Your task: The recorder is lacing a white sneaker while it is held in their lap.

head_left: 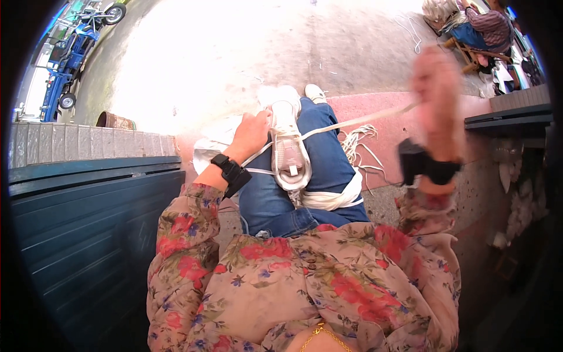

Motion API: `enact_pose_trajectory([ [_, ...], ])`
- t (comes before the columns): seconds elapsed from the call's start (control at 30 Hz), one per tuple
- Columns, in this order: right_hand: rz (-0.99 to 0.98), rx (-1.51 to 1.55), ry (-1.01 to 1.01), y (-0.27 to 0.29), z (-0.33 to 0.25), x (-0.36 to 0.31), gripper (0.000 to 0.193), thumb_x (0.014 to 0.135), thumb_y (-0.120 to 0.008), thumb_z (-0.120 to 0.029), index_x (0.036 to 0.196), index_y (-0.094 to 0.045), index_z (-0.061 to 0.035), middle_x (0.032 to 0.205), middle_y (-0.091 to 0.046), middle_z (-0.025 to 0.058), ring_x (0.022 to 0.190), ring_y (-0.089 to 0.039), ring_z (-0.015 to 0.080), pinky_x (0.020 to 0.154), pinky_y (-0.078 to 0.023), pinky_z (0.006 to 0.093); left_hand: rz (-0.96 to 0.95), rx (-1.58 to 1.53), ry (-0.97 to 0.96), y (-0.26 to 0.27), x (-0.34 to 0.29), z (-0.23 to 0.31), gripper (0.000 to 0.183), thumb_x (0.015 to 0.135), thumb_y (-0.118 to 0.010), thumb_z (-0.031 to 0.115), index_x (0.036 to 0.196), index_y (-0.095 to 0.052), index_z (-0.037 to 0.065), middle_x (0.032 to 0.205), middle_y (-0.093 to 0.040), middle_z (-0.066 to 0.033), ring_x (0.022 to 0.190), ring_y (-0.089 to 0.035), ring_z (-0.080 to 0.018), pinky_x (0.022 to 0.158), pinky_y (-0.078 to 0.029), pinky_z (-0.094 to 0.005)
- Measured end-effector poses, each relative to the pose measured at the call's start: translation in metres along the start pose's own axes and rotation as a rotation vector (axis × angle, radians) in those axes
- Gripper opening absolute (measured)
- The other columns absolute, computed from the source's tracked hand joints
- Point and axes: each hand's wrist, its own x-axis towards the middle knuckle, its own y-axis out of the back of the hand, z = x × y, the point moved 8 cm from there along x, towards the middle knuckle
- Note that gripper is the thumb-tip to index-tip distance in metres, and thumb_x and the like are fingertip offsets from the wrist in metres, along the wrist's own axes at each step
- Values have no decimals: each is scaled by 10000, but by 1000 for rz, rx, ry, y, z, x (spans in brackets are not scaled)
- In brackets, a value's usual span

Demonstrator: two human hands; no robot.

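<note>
A white sneaker (298, 179) lies across my lap, its opening toward me and its toe pointing away. My left hand (253, 134) is closed on the sneaker's left edge near the toe. A white shoelace (363, 120) runs taut from the sneaker's right side up to my right hand (435, 88), which is raised far to the right and smeared by motion. It appears to grip the lace; its fingers do not show clearly. Another stretch of lace hangs off the sneaker's left side. Loose white laces (356, 142) lie in a bunch beside my right leg.
A white strip (334, 199) wraps over my right thigh. Dark blue panels (99, 217) under a grey tiled ledge (88, 144) stand left; another ledge (519, 100) is right. A blue cart-like vehicle (70, 58) stands far left. A person (487, 32) sits far right.
</note>
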Motion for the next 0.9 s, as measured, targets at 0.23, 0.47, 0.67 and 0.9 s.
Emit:
enact_pose_trajectory([
  [0.23, -642, -211, -612, -116, 224, -137, 200, 829, -537, -201, 793, -590, -12, 614, -537, -10, 531, -478, 91, 506, -410, 247, -131, -377, 179, 6, -7, 3, 383, 761, -538, 104, 1125, -472, 6, 741, -589, -106, 695, -539, -213, 642, -437, -321],
  [0.47, -484, -374, -591, -130, 232, -150, 204, 824, -469, -149, 850, -585, 17, 636, -578, 165, 610, -603, 240, 574, -463, 347, -190, -861, 459, -11, -25, -17, 383, 745, -496, 55, 1117, -464, -32, 678, -558, -55, 617, -513, -101, 566, -401, -226],
  [0.67, -541, -897, -156, -160, 216, -127, 148, 791, -465, -114, 791, -567, -8, 742, -594, 214, 723, -595, 365, 612, -464, 451, -155, -859, 415, -9, -29, -14, 405, 758, -516, 75, 1138, -445, -49, 674, -552, -32, 631, -502, -85, 608, -411, -207],
  [0.9, -787, -671, -527, -155, 230, -129, 66, 777, -491, -113, 761, -527, -59, 614, -537, 78, 539, -533, 207, 464, -407, 326, -61, -883, 433, -3, -26, -16, 352, 731, -478, 40, 1072, -484, -45, 655, -550, -49, 603, -509, -101, 573, -408, -223],
])
